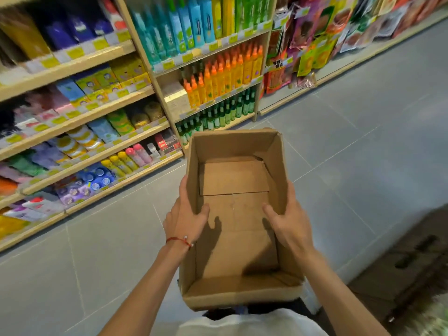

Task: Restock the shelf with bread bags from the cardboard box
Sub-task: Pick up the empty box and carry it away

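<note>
Head view: cardboard box (236, 251) is held open-topped before the body, near the shelf (84, 66); left hand (186, 214) and right hand (288, 219) each clamp a side wall, thumbs inside, apparently to steady the carry; no bread bags are visible inside.

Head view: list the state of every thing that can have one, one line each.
cardboard box: top open, nothing inside, bottom flaps closed, held between both hands.
left hand: grips the box's left wall, thumb inside.
right hand: grips the box's right wall, thumb inside.
shelves: stocked, products blurred.
orange bottles: upright, in rows on a shelf.
</note>
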`<state>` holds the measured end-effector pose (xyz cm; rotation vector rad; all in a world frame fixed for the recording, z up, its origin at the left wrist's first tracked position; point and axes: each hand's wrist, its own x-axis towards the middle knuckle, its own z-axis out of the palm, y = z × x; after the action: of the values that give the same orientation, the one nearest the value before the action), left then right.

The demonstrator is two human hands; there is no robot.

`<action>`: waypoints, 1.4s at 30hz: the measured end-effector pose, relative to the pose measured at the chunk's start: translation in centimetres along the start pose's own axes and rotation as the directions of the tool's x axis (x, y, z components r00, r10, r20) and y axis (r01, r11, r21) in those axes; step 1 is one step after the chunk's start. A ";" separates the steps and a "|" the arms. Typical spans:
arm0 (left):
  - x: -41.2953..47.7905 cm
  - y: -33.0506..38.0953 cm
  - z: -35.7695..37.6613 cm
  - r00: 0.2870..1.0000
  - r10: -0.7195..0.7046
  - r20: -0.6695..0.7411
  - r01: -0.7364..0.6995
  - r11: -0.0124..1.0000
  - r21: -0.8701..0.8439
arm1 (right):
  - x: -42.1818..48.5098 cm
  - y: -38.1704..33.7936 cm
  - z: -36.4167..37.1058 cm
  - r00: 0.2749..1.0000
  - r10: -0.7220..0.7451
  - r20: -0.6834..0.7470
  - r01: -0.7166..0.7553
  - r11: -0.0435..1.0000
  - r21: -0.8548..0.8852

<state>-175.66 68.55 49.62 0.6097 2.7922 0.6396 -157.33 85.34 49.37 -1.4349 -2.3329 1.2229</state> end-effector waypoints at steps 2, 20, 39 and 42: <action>4.6 1.9 1.1 0.999 0.032 0.025 -0.032 0.999 0.016 | 4.3 -0.4 -0.1 0.999 0.024 -0.023 -0.023 0.999 0.037; 42.9 22.6 12.9 0.933 0.210 0.291 -0.237 0.970 0.060 | 40.2 -4.3 -4.4 0.931 0.334 -0.147 -0.300 0.929 0.217; 68.0 16.8 36.6 0.582 0.476 0.660 -0.576 0.813 -0.078 | 56.8 2.6 21.1 0.614 0.759 -0.217 -0.601 0.627 0.496; 70.8 13.6 42.6 0.539 0.477 0.694 -0.587 0.803 -0.097 | 59.8 6.4 26.2 0.610 0.768 -0.197 -0.610 0.613 0.502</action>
<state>-221.69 126.45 10.25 1.4366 1.9102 0.1932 -198.02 119.66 10.99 -2.2689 -1.1396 1.2650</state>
